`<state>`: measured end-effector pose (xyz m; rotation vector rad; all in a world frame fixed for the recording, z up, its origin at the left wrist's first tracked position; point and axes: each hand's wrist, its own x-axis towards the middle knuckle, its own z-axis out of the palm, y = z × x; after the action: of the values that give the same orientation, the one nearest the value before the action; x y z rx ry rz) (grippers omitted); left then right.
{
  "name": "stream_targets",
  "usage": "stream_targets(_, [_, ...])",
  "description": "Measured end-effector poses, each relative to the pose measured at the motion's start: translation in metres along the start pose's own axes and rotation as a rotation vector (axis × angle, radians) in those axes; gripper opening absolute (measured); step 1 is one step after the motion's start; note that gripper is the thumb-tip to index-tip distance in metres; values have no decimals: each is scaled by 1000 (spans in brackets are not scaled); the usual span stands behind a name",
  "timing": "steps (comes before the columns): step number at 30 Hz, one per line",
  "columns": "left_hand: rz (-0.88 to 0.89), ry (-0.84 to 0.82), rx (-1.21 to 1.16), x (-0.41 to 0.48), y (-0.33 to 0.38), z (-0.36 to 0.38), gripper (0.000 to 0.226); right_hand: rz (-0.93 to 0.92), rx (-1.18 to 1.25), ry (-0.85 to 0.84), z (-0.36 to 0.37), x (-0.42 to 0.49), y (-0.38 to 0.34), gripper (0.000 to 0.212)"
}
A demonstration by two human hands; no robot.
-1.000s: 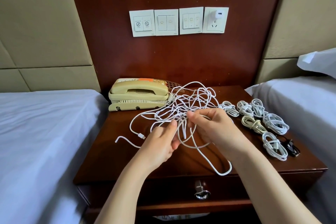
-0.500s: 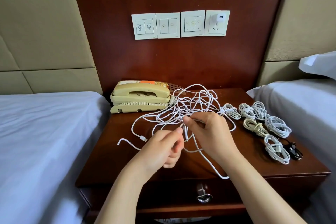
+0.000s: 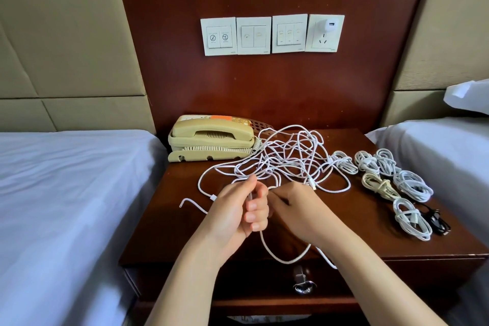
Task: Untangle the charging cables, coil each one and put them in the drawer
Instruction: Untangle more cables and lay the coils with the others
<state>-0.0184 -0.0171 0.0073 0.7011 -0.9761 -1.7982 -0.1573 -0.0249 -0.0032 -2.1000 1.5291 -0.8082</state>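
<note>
A tangle of white charging cables (image 3: 288, 160) lies on the dark wooden nightstand (image 3: 185, 235), in front of the phone. My left hand (image 3: 238, 212) grips a white cable strand in its curled fingers; the strand drops below the fist and loops over the front edge. My right hand (image 3: 299, 209) is just right of it, fingers bent round the same strands. Several coiled cables (image 3: 386, 180), white, cream and one black, lie in a group at the right of the nightstand. The drawer (image 3: 344, 286) below is closed, with a metal pull (image 3: 303, 286).
A beige telephone (image 3: 211, 143) stands at the back left of the nightstand. Beds with white sheets flank it on the left (image 3: 66, 193) and right (image 3: 436, 148). Wall switches and a socket with a white charger (image 3: 330, 26) sit above.
Both hands have drawn back toward the front edge, pulling a strand out of the tangle. My left hand has closed into a fist round it, and the loop hangs lower over the drawer.
</note>
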Motion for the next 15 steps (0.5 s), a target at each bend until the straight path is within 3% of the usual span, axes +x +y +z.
stream_targets(5, [61, 149, -89, 2, 4, 3, 37, -35, -123, -124, 7, -6, -12, 21])
stream_targets(15, [239, 421, -101, 14, 6, -3, 38, -138, -352, -237, 1, -26, -36, 22])
